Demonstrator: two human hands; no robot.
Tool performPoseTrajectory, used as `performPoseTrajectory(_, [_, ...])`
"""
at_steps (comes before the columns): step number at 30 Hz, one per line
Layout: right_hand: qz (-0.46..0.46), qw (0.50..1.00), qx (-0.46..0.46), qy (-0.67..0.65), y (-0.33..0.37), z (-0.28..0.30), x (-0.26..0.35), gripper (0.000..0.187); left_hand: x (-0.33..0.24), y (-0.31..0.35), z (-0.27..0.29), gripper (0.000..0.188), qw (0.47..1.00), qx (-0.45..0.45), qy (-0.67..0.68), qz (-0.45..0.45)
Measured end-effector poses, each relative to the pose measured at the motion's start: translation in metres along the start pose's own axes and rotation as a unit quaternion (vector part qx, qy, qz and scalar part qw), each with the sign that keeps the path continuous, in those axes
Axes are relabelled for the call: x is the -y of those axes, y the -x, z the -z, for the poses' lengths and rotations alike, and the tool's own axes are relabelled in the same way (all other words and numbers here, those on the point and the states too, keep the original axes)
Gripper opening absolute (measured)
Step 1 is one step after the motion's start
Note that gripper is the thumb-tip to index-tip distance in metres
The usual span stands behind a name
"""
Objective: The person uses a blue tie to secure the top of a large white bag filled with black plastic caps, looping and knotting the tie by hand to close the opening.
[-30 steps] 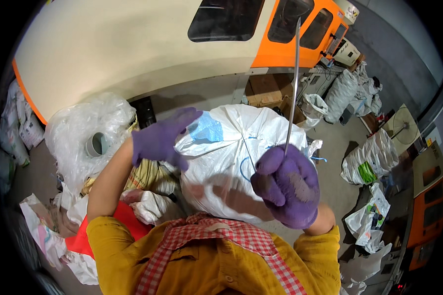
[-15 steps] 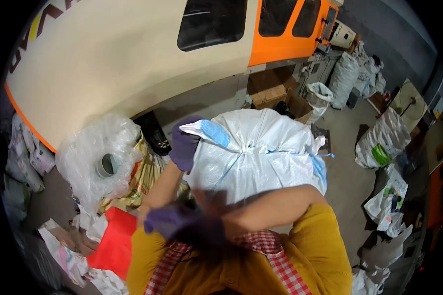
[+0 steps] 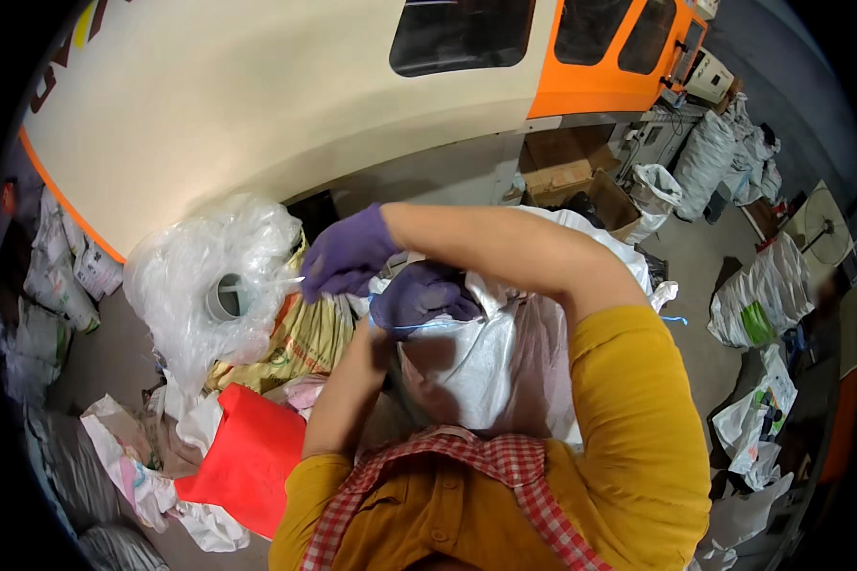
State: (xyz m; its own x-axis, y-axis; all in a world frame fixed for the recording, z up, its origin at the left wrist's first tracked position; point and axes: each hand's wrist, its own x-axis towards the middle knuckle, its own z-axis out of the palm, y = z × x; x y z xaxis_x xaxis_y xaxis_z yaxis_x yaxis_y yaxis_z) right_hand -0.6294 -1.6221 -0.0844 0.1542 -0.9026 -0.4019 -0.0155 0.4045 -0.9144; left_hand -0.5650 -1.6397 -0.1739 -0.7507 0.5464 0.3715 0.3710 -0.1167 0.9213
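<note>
On my feed, the left hand (image 3: 424, 300) grips the bag (image 3: 505, 366) near its left edge; beside it, the right hand's (image 3: 348, 255) hold I can't tell. Floor (image 3: 692, 276) shows rightward.

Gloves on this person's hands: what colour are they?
Purple, on both the left hand and the right hand, best seen in the head view.

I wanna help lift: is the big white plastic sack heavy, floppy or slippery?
The big white plastic sack may be heavy, since it looks wide and filled. It is probably floppy outside, as it creases. Its shine suggests it could be slippery.
</note>
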Motion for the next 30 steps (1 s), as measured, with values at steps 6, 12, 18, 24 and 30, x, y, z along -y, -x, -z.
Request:
performPoseTrajectory(6, [0.133, 0.986, -0.032, -0.098, 0.002, 0.019, -0.043, 0.025, -0.019, 0.022, -0.015, 0.029, 0.991, -0.116, -0.066, 0.016])
performPoseTrajectory(12, [0.221, 0.955, -0.033, -0.196, 0.013, 0.033, -0.034, 0.020, -0.030, 0.064, -0.017, 0.027, 0.960, -0.267, -0.048, 0.067])
performPoseTrajectory(18, [0.240, 0.939, -0.071, -0.234, 0.008, 0.045, -0.037, 0.016, -0.072, 0.074, -0.048, 0.014, 0.850, -0.454, -0.219, -0.156])
performPoseTrajectory(24, [0.236, 0.947, -0.092, -0.197, 0.007, 0.056, -0.044, 0.018, -0.056, -0.012, -0.035, 0.037, 0.867, -0.179, -0.447, 0.129])
performPoseTrajectory(30, [0.255, 0.942, -0.140, -0.165, 0.033, 0.073, -0.046, 0.022, -0.043, -0.038, -0.034, 0.054, 0.827, -0.102, -0.515, 0.200])
